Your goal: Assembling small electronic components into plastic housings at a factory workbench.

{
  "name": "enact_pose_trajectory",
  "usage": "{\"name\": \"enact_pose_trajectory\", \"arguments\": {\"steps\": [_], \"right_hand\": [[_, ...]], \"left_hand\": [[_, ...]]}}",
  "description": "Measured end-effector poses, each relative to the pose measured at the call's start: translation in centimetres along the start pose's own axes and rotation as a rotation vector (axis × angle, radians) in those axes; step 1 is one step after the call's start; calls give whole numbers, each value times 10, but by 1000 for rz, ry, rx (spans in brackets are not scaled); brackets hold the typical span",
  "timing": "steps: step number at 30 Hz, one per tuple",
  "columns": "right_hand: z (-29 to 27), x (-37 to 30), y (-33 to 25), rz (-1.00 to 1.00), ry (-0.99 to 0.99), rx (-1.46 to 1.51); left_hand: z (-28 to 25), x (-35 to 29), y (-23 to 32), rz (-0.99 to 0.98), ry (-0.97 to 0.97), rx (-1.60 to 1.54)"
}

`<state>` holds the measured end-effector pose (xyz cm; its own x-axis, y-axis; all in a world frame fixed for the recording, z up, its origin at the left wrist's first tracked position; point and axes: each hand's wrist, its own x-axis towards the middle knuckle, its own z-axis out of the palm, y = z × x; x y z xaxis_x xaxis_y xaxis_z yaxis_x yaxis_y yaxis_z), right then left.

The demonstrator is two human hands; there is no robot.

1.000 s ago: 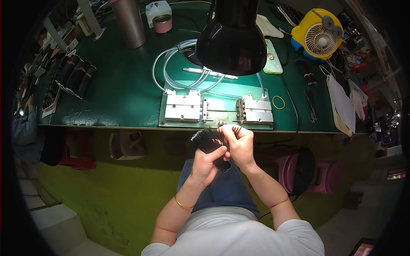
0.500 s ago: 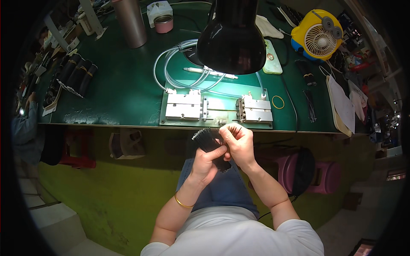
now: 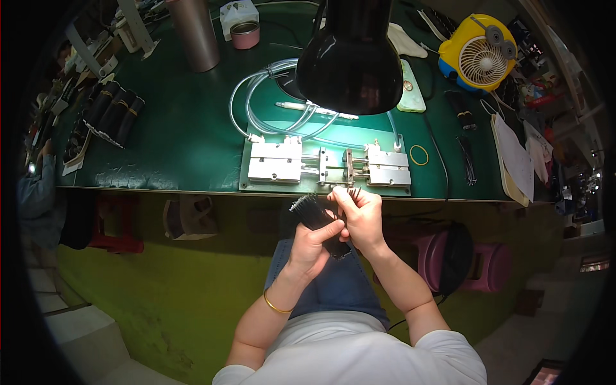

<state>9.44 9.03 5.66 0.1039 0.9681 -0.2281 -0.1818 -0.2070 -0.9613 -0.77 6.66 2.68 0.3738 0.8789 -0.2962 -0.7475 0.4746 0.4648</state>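
My left hand [image 3: 310, 249] is closed around a bundle of thin black wires [image 3: 309, 210] with pale ends, held in front of the bench edge. Close beside it, my right hand [image 3: 364, 221] is pinched, and a few short dark wire ends [image 3: 355, 192] stick up past its fingers. Just beyond the fingertips lies a metal clamping fixture on a plate. Its left cylinder block [image 3: 274, 160] and right cylinder block [image 3: 389, 168] push a left jaw [image 3: 322, 165] and a right jaw [image 3: 349, 167] out on rods, with a narrow gap between them.
A black lamp head [image 3: 350, 70] hangs over the fixture, with coiled clear air hoses [image 3: 247, 106] behind. Bundled black wires [image 3: 115, 114] lie at left. A phone [image 3: 410, 90], rubber band [image 3: 419, 154], yellow fan [image 3: 478, 54] and papers [image 3: 513, 154] are at right. Pink stools [image 3: 494, 266] stand below.
The fixture's two jaws have slid out toward each other, narrowing the gap. My right hand has shifted slightly, and dark wire ends now show above its fingers. My left hand has barely moved.
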Motion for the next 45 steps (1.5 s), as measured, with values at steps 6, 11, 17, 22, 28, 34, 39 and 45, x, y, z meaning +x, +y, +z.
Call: {"name": "enact_pose_trajectory", "arguments": {"steps": [6,11,17,22,28,34,39,45], "right_hand": [[0,-1,-1,2,-9,-3],[3,-7,-6,-37,-57,-34],[2,-3,1,-65,16,-44],[0,0,4,-76,24,-70],[0,1,3,26,18,-8],[0,-1,-1,-1,-28,7],[0,-8,-4,-64,-84,-5],[-2,-4,2,-41,-50,-2]], "left_hand": [[-1,1,0,-7,15,-4],[2,-5,4,-16,0,-17],[6,-4,2,28,73,74],[4,-3,-1,46,78,77],[0,1,-3,29,44,34],[-2,4,3,-6,-14,5],[-2,1,3,-17,-51,4],[1,-1,-6,71,42,67]]}}
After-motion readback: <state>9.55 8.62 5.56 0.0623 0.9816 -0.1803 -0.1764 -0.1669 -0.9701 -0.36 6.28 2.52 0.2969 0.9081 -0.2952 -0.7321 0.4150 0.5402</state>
